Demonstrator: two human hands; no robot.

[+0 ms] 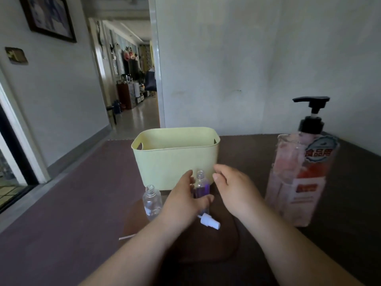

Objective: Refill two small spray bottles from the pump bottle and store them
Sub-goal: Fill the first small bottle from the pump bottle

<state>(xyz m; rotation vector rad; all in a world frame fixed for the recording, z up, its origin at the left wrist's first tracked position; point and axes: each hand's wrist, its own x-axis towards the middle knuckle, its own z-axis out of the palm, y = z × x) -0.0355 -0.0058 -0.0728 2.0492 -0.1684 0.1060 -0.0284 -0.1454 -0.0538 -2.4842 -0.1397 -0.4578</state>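
View from the head camera, looking forward and down at a dark brown table (72,213) set against a pale wall.

Near the middle of the table stand two small spray bottles, both upright with open necks and no caps. The purple spray bottle (199,187) is tinted violet. The person's left hand (184,200) holds it, thumb across its near side and fingers around its left and far side, a narrow grip closed on the bottle's body. Just left of that hand, and apart from it, stands the clear spray bottle (152,201).

The right hand (233,190) hovers just right of the purple bottle's neck. Its fingers are loosely bent and hold nothing, and whether they touch the bottle cannot be told.

A white spray cap (208,221) lies on its side on the table, just near of the purple bottle and between the two forearms. A thin white tube (126,236) lies further left.

Directly behind the bottles sits a pale yellow-green plastic basket (175,159) with handle slots in its side walls. What it holds is hidden.

At the right stands a tall clear pump bottle (302,178) with a black pump head, a pinkish label and Chinese characters, well apart from the small bottles.

At the far left, a doorway opens onto a hallway.
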